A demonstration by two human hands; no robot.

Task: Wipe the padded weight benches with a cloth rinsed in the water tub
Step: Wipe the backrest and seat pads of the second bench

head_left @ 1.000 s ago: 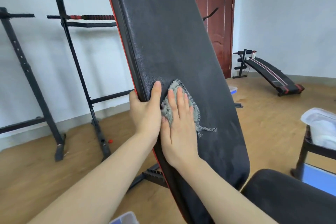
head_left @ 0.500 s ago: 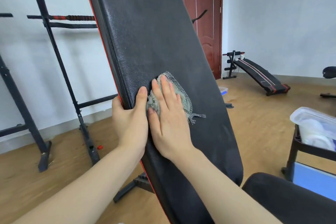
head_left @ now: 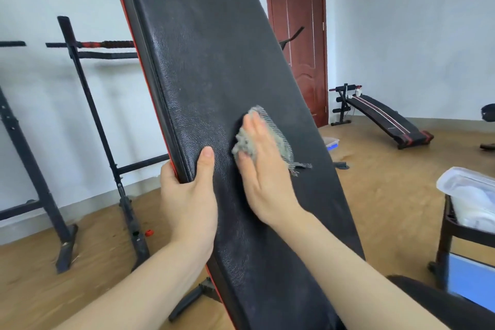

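The limp, light cloth [head_left: 280, 139] sits midway up the tilted bench pad [head_left: 203, 48], pressed flat under the straight-fingered right hand [head_left: 265, 182], while the left hand [head_left: 187, 195] grips the pad's left edge, probably its steadiest hold.

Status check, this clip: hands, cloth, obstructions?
Left hand grips bench pad edge. Right hand flat, pressing grey cloth on pad. Nothing blocking the pad ahead.
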